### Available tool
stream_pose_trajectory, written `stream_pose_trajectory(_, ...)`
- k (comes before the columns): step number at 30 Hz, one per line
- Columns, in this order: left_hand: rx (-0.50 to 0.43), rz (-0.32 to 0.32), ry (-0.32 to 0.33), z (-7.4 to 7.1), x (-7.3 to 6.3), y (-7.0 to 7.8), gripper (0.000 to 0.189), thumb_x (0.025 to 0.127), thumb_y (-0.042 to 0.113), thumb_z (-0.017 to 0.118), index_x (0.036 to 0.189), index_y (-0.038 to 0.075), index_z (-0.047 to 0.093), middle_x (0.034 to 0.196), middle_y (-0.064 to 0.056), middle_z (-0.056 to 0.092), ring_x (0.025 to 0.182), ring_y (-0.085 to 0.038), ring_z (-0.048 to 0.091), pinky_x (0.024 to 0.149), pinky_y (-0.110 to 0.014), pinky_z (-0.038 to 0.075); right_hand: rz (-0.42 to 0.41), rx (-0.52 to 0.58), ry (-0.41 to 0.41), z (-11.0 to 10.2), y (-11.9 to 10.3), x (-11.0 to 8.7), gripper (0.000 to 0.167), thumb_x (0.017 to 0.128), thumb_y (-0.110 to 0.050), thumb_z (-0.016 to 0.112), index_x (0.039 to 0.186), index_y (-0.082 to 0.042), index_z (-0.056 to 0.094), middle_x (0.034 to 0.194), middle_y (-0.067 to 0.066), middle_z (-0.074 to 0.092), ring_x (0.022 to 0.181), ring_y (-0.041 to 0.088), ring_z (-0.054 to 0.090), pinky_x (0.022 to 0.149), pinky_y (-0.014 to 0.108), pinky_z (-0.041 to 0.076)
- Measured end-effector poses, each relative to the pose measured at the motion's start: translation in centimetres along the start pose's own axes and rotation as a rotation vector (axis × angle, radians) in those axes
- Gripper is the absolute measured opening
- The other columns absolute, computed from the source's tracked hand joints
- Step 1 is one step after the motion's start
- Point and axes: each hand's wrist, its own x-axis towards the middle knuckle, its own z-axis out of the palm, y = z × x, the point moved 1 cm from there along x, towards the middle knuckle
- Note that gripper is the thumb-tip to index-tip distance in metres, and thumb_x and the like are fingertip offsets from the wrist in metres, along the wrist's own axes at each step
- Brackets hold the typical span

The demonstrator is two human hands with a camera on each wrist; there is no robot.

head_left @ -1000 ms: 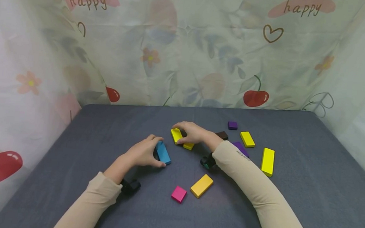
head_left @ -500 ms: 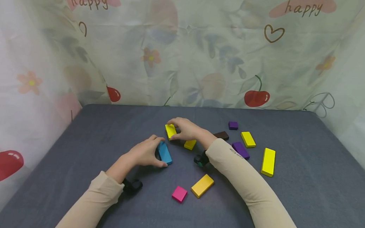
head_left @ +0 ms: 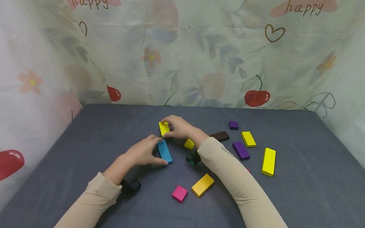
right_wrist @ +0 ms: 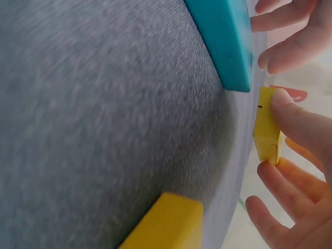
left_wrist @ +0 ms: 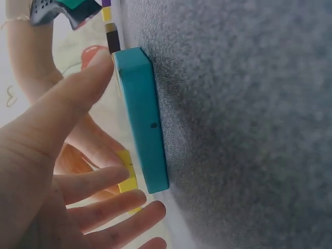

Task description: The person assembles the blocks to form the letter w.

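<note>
A blue block [head_left: 165, 151] lies on the dark cloth, looking teal in the left wrist view [left_wrist: 140, 114]. Around it is my left hand [head_left: 143, 152], thumb by the near end and fingers by the far end. Those fingers [left_wrist: 132, 199] are fairly straight and spread. Just beyond, my right hand [head_left: 181, 128] pinches a small yellow block [head_left: 163, 127] between thumb and fingers, also plain in the right wrist view [right_wrist: 267, 122]. Whether that block touches the cloth, I cannot tell. Another yellow block [head_left: 189, 143] sits under the right wrist, partly hidden.
Nearer the body lie a pink block [head_left: 179, 193] and an orange-yellow block [head_left: 203, 185]. To the right are a dark brown block [head_left: 220, 136], purple blocks [head_left: 241, 150] and yellow blocks [head_left: 268, 162]. My right sleeve [head_left: 238, 181] covers most of something pink.
My right hand has carried the yellow block left and slightly away, to beyond the blue block's far end. The left hand's fingers have drawn back a little from the blue block, which has barely moved.
</note>
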Motion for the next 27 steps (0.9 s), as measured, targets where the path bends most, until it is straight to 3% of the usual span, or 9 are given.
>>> stream_pose_trajectory(13, 0.086, -0.023, 0.020, 0.3, -0.7, 0.4, 0.078, 0.076, 0.049, 0.072, 0.136, 0.004, 0.047, 0.141, -0.017, 0.044, 0.120, -0.031, 0.052, 0.098, -0.048, 0.046, -0.040, -0.005, -0.032, 1.0, -1.2, 1.1, 0.050, 0.088, -0.022, 0.065, 0.133, -0.005, 0.049, 0.137, 0.013, 0.049, 0.122, 0.027, 0.051, 0.102, 0.036, 0.044)
stream_pose_trajectory(27, 0.136, -0.030, 0.041, 0.4, -1.0, 0.8, 0.073, 0.077, 0.049, 0.071, 0.133, 0.005, 0.052, 0.141, -0.016, 0.045, 0.120, -0.034, 0.052, 0.095, -0.049, 0.047, -0.018, 0.006, -0.075, 1.5, -1.1, 1.7, 0.050, 0.088, -0.022, 0.065, 0.134, -0.007, 0.050, 0.134, 0.013, 0.051, 0.114, 0.025, 0.054, 0.098, 0.035, 0.045)
